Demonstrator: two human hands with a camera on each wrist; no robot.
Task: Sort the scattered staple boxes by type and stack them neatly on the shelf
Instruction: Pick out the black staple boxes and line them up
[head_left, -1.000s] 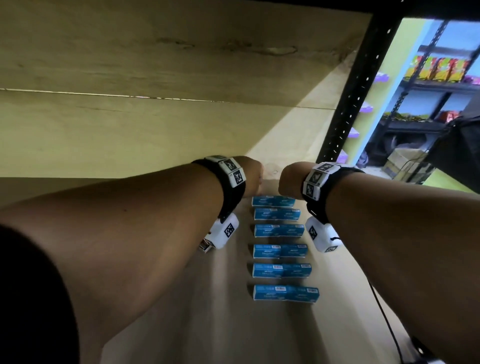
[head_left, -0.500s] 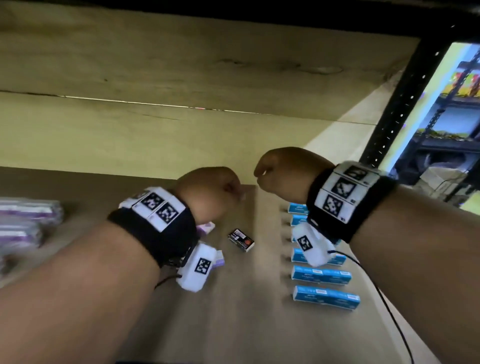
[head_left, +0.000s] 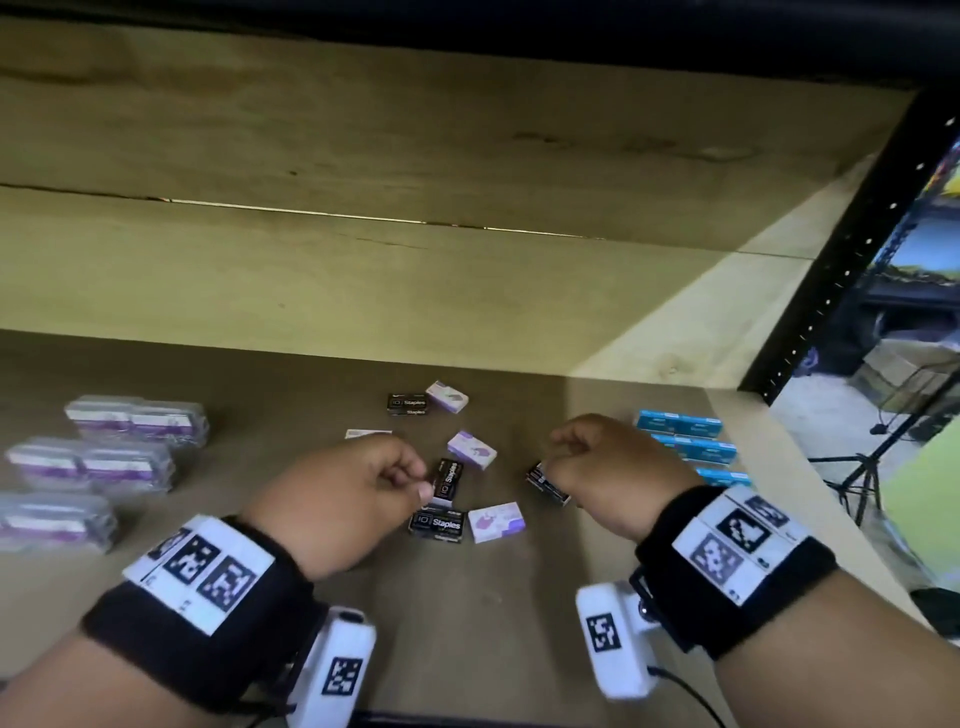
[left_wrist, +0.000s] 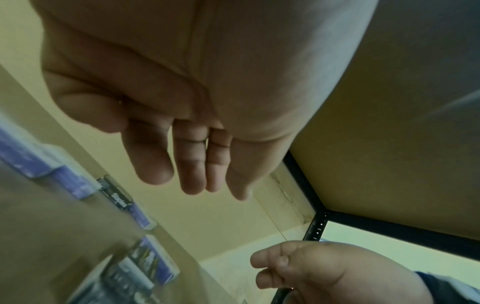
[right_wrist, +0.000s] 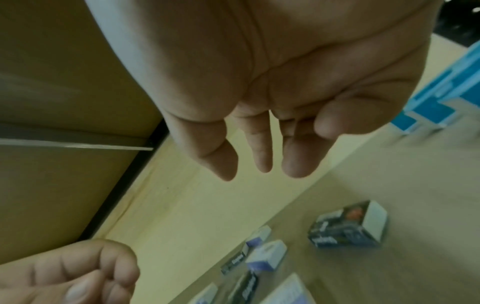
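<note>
Both hands are hovering over the scattered pile in the middle of the shelf (head_left: 623, 597); the left hand (head_left: 343, 493) is hanging with fingers loosely curled and holding nothing, its thumb just beside an upright black box (head_left: 449, 479); the right hand (head_left: 613, 470) is likewise loose and empty in the wrist view, poised right above another black box (head_left: 545, 486) that is lying tilted beneath it.

The loose pile is mixing two kinds: black boxes and small purple-and-white boxes (head_left: 471, 449); the blue boxes (head_left: 680, 423) are already lying in a row at the right, and wrapped purple packs (head_left: 137, 423) are sitting at the left.

The likely trouble is coming from crowding: the boxes are lying close together, some touching, so a hurried pinch is risking dragging a neighbour along or grabbing the wrong kind; the upright black box is looking easy to knock over; a light box pinched at a corner may be slipping out before reaching its stack.
</note>
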